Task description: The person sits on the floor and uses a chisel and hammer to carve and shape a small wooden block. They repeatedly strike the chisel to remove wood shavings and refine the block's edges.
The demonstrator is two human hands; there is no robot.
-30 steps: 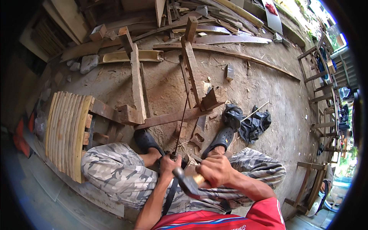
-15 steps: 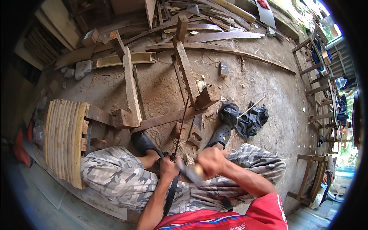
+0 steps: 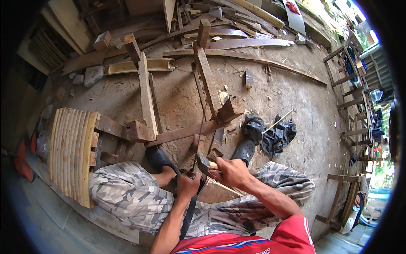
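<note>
Wrapped around the handle end of a long thin metal rod (image 3: 195,158) with a dark collar, my left hand (image 3: 187,185) is closed above my lap. The rod points forward to a wooden frame (image 3: 190,132) on the ground; its kind is unclear. My right hand (image 3: 231,172) grips the wooden handle of a hammer (image 3: 204,164), whose dark metal head is beside the rod, just right of my left hand. I cannot tell whether they touch. Below the hammer, a wooden block (image 3: 218,193) rests at my lap. A handsaw (image 3: 216,149) lies between my feet, partly hidden.
A slatted wooden piece (image 3: 72,156) stands at my left. Black plastic (image 3: 279,134) with a thin stick lies beyond my right shoe. A small wooden block (image 3: 248,79) sits farther off. Planks and scrap wood (image 3: 237,40) lie at the back; wooden frames (image 3: 351,99) line the right.
The hammer has swung from low beside my left hand, where it was blurred, to farther forward near the rod. My right hand has shifted slightly forward, revealing the wooden block at my lap.
</note>
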